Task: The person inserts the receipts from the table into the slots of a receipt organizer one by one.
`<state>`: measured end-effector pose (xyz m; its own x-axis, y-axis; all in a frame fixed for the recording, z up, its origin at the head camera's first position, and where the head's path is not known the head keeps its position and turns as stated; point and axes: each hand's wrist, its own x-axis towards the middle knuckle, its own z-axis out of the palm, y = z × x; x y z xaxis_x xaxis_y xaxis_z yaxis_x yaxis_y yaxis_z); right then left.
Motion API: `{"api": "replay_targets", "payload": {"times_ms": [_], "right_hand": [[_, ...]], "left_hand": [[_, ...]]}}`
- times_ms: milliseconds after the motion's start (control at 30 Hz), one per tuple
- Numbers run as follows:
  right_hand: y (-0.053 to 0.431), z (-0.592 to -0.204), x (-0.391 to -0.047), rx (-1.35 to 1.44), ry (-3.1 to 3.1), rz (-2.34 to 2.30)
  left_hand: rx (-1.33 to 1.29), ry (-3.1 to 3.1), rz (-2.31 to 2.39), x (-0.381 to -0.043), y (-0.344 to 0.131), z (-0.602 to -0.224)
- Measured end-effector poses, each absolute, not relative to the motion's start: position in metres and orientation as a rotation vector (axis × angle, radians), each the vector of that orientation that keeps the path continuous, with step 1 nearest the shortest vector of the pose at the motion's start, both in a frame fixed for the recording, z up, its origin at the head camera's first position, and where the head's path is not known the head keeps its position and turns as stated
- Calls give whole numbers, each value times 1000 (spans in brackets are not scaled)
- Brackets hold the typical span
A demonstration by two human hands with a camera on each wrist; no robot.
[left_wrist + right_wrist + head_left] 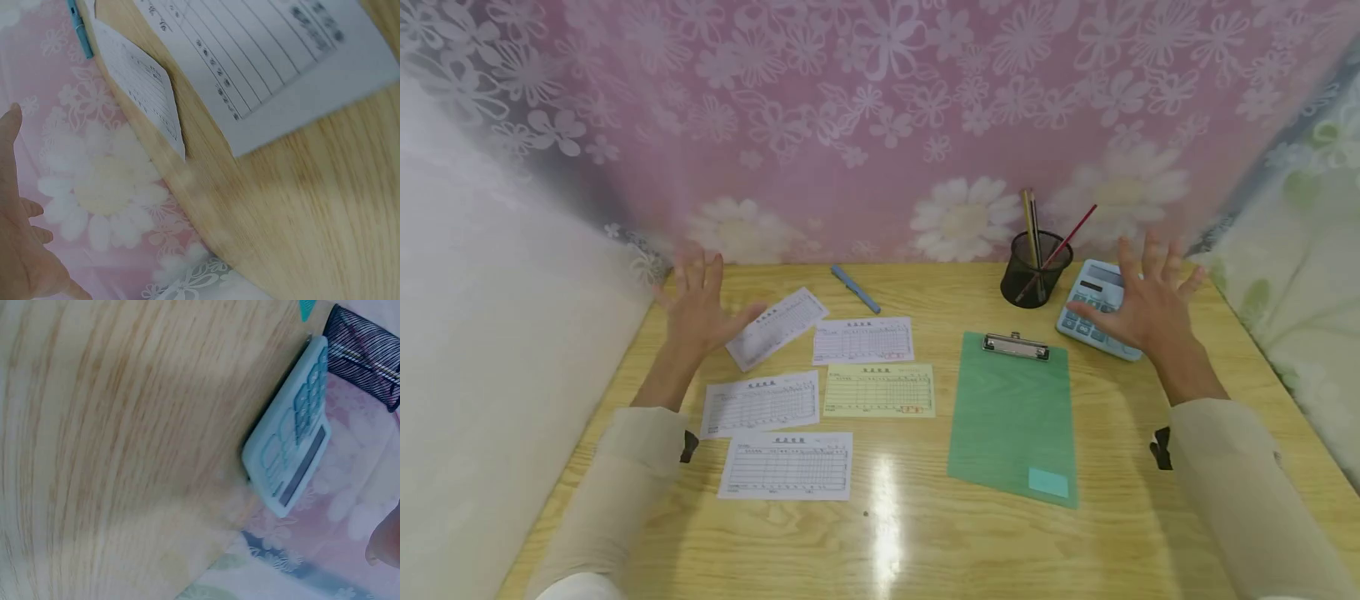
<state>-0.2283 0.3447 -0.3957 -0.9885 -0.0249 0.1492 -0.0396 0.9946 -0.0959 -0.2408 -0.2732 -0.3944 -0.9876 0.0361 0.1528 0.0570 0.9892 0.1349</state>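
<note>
My left hand (696,312) is raised with its fingers spread, above the left side of the table near a tilted white receipt slip (778,327). In the left wrist view that hand (25,237) holds nothing. My right hand (1153,308) is also spread, hovering in front of a light blue calculator (1086,312) and hiding part of it. The right wrist view shows the calculator (290,434) on the table and only a fingertip. More slips lie about: a yellow one (880,390) and several white ones (786,467). A green clipboard (1011,417) with a metal clip lies right of them.
A blue pen (855,289) lies behind the slips. Toward the back right stands a black mesh cup (1036,271) holding pencils. A small blue note (1048,482) is on the clipboard's lower corner. Floral-covered walls (820,125) border the wooden table (970,542).
</note>
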Motion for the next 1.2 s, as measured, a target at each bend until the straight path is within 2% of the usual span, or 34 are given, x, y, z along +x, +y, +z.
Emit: {"api": "replay_targets", "payload": {"times_ms": [400,833,1200], "right_hand": [[326,-384,-210,266,-2876,383],[283,-399,-201,373,-2954,941],[270,-426,-214,509,-3145,833]], "left_hand": [[-63,-3008,-344,-232,-289,-393],[199,-3240,-773,-226,-285,-411],[370,-3227,-789,-226,-278,-426]]}}
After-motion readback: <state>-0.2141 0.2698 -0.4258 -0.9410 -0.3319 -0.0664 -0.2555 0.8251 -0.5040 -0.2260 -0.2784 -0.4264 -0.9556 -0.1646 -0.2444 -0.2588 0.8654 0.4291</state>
